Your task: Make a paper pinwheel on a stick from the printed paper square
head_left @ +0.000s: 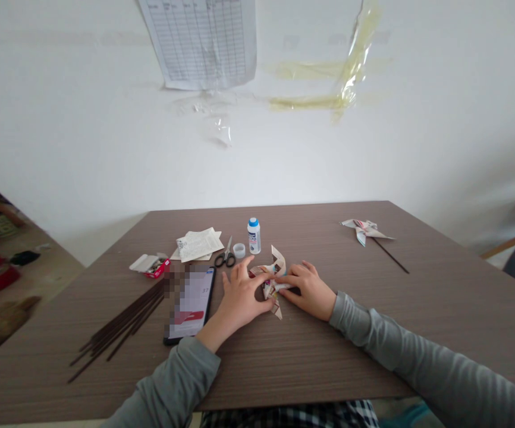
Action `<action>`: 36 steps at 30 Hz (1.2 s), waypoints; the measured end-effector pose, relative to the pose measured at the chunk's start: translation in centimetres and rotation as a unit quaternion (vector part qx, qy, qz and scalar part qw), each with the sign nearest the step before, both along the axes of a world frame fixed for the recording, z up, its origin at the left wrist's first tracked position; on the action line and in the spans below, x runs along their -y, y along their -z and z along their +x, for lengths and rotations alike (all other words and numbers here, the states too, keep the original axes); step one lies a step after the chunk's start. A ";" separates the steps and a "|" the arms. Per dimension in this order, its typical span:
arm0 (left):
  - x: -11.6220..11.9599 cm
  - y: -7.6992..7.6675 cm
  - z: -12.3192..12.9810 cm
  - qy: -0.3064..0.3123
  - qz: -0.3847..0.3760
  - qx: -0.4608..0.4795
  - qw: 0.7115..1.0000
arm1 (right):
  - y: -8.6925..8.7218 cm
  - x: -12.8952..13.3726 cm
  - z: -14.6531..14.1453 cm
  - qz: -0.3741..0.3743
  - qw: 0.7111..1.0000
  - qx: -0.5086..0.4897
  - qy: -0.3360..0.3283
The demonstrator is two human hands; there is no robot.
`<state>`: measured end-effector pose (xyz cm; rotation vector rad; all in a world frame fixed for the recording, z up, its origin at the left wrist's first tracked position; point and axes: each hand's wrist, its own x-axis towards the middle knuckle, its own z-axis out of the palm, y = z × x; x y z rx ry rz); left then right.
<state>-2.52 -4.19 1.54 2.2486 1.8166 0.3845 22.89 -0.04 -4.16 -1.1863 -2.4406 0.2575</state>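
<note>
A paper pinwheel [277, 259] cut from printed paper lies on the table between my hands, its blades curling up and out. My left hand [243, 295] grips its left side between thumb and fingers. From the right, my right hand [307, 289] pinches the pinwheel near its middle, where a blade is folded in. The fingers cover part of the centre. Just beyond stands a small white bottle [254, 238] with a blue top. Beside the bottle are a small translucent cap [239, 250] and black-handled scissors [225, 258].
A phone [195, 303] lies left of my left hand, beside several thin brown sticks [123, 318]. Farther back are an opened small red box [156, 267] and paper squares [199, 244]. Another pinwheel [364, 229] on a stick lies at the back right. A wall rises behind the table [311, 356].
</note>
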 end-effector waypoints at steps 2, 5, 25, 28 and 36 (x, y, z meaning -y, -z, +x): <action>0.0 -0.1 0.0 0.003 -0.001 0.003 1.000 | -0.1 0.0 0.0 -0.007 1.000 -0.001 -0.003; 0.1 -0.2 0.1 0.000 -0.002 0.005 1.000 | -0.1 0.0 -0.1 -0.010 1.000 -0.003 -0.004; 0.5 -0.3 -0.2 0.014 0.007 -0.015 1.000 | 0.5 -0.2 0.0 0.007 1.000 -0.016 -0.012; 0.5 -0.3 -0.2 0.010 0.009 -0.017 1.000 | 0.5 -0.1 -0.1 0.000 1.000 -0.013 -0.011; 0.4 -0.2 0.0 0.011 0.026 0.001 1.000 | 0.1 0.0 0.0 0.001 1.000 0.005 -0.004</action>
